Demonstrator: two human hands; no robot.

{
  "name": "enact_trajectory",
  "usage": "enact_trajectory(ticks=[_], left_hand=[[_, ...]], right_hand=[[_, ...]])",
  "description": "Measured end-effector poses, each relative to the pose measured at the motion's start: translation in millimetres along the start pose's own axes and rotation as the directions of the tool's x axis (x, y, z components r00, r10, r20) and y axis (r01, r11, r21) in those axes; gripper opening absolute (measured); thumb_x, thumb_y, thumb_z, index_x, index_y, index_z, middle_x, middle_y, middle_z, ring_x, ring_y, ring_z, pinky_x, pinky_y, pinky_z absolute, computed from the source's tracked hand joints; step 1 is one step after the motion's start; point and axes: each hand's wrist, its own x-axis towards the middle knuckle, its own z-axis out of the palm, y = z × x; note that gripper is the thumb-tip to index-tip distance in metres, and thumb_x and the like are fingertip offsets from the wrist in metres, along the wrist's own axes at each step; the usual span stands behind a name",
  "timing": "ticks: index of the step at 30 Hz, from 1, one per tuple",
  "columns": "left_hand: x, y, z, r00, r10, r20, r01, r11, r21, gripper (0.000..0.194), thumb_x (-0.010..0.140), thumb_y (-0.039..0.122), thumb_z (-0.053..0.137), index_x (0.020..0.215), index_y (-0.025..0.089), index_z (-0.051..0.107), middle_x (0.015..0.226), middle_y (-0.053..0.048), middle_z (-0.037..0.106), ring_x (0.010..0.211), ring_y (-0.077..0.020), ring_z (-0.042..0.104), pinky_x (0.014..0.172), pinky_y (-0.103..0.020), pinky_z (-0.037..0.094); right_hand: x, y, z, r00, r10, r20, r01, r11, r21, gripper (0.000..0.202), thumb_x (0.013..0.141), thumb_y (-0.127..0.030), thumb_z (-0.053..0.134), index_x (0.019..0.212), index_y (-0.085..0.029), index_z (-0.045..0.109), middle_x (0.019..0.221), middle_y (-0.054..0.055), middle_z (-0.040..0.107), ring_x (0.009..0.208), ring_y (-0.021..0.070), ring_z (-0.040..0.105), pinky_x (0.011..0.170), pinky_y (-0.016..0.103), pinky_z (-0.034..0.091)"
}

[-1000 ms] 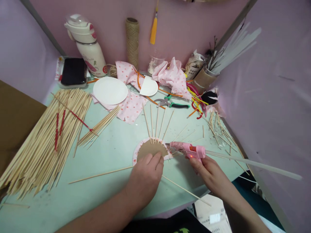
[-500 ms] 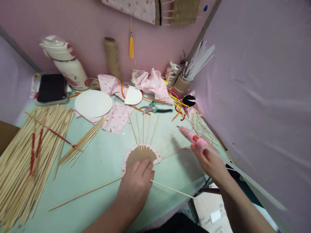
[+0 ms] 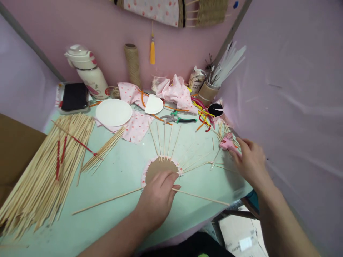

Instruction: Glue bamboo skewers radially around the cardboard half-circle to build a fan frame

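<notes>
My left hand (image 3: 158, 194) lies over the lower part of a brown cardboard disc (image 3: 160, 167) with a pink dotted fabric rim, its fingers curled at the disc's right edge. Several thin sticks (image 3: 164, 141) fan out from the disc's top and right, and one long stick (image 3: 107, 201) reaches left from it. Another stick (image 3: 200, 196) points right from beside my left thumb. At the table's right side my right hand (image 3: 248, 157) has its fingers around the handle end of a pink glue gun (image 3: 227, 141), beside short stick pieces.
On the left lies a large pile of sticks (image 3: 48, 171), with a smaller bundle (image 3: 104, 150) beside it. Behind are a white oval (image 3: 114, 112), green-handled pruners (image 3: 186, 120), pink fabric (image 3: 136, 126), a white bottle (image 3: 92, 80), a twine roll (image 3: 132, 66) and a holder of white strips (image 3: 209, 93).
My right hand has moved right with the glue gun, which is now low at the table's right side and turned. My left hand's thumb and fingers have shifted at the disc's edge. The view has shifted left.
</notes>
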Motion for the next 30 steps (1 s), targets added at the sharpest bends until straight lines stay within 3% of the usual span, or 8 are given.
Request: enact_trajectory(ticks=[3, 5, 11, 17, 19, 22, 26, 30], left_hand=[[0, -1, 0.5, 0.999, -0.033, 0.014, 0.033, 0.999, -0.004, 0.024, 0.099, 0.019, 0.039, 0.107, 0.013, 0.061, 0.094, -0.01, 0.069, 0.079, -0.0197, 0.066, 0.067, -0.031, 0.056], [0, -3, 1.6, 0.998, -0.043, 0.043, 0.043, 0.999, -0.008, 0.024, 0.099, 0.019, 0.039, 0.108, 0.013, 0.061, 0.093, -0.009, 0.068, 0.078, -0.02, 0.066, 0.066, -0.032, 0.056], [-5, -4, 5.2, 0.994, -0.047, 0.103, 0.048, 0.999, -0.009, 0.025, 0.099, 0.018, 0.036, 0.105, 0.016, 0.06, 0.085, -0.007, 0.065, 0.073, -0.0203, 0.064, 0.062, -0.032, 0.054], [-3, -1, 2.7, 0.999, -0.042, -0.006, 0.042, 0.989, 0.142, 0.025, 0.097, 0.03, 0.048, 0.113, 0.012, 0.055, 0.092, -0.011, 0.066, 0.083, -0.0253, 0.062, 0.07, -0.038, 0.055], [-3, -2, 2.8, 1.0, 0.006, -0.026, -0.001, 0.98, 0.199, 0.019, 0.095, 0.022, 0.05, 0.11, 0.011, 0.056, 0.095, -0.012, 0.066, 0.088, -0.0266, 0.062, 0.075, -0.041, 0.055], [-3, -5, 5.1, 0.998, 0.063, 0.012, -0.064, 0.973, 0.221, 0.016, 0.091, 0.009, 0.05, 0.105, 0.011, 0.058, 0.099, -0.013, 0.065, 0.092, -0.0261, 0.061, 0.081, -0.041, 0.055], [-6, -9, 10.0, 0.996, 0.062, 0.068, -0.076, 0.973, 0.219, 0.021, 0.089, 0.005, 0.048, 0.106, 0.01, 0.06, 0.103, -0.014, 0.064, 0.097, -0.0267, 0.06, 0.084, -0.043, 0.055], [-9, -12, 14.2, 0.995, 0.038, 0.089, -0.057, 0.975, 0.213, 0.023, 0.09, 0.005, 0.046, 0.107, 0.011, 0.06, 0.105, -0.014, 0.064, 0.096, -0.0256, 0.06, 0.083, -0.043, 0.055]], right_hand=[[-20, -50, -31, 0.955, -0.294, 0.04, 0.241, 0.847, 0.474, 0.036, 0.093, -0.032, 0.055, 0.128, -0.024, 0.055, 0.121, 0.012, 0.06, 0.111, 0.0266, 0.058, 0.095, 0.044, 0.048], [-36, -89, -44, 0.894, -0.43, 0.124, 0.209, 0.646, 0.734, 0.033, 0.093, -0.027, 0.058, 0.126, -0.028, 0.056, 0.112, 0.007, 0.063, 0.104, 0.0207, 0.061, 0.087, 0.035, 0.052], [-64, -155, -34, 0.9, -0.431, 0.061, 0.053, 0.249, 0.967, 0.019, 0.093, -0.016, 0.056, 0.104, -0.026, 0.068, 0.097, 0.004, 0.067, 0.095, 0.016, 0.063, 0.083, 0.031, 0.053], [-23, -127, -19, 0.966, 0.021, 0.256, -0.257, 0.156, 0.954, 0.008, 0.088, -0.028, 0.065, 0.093, -0.023, 0.062, 0.077, -0.002, 0.066, 0.061, 0.0093, 0.06, 0.059, 0.024, 0.051], [-3, -114, -15, 0.94, 0.132, 0.315, -0.33, 0.107, 0.938, 0.037, 0.08, -0.032, 0.072, 0.111, -0.025, 0.054, 0.07, -0.005, 0.064, 0.057, 0.0102, 0.059, 0.054, 0.023, 0.05], [18, -107, -7, 0.931, 0.136, 0.339, -0.356, 0.129, 0.925, 0.072, 0.071, -0.03, 0.078, 0.132, -0.028, 0.041, 0.064, -0.009, 0.06, 0.054, 0.0114, 0.059, 0.051, 0.024, 0.05], [28, -115, 6, 0.915, 0.029, 0.403, -0.401, 0.201, 0.894, 0.035, 0.071, -0.039, 0.078, 0.096, -0.02, 0.064, 0.065, -0.003, 0.063, 0.057, 0.0115, 0.062, 0.056, 0.025, 0.053], [42, -123, 19, 0.845, -0.029, 0.534, -0.508, 0.266, 0.819, 0.031, 0.064, -0.041, 0.083, 0.074, -0.017, 0.066, 0.062, 0.0, 0.066, 0.055, 0.0115, 0.062, 0.055, 0.024, 0.055]])
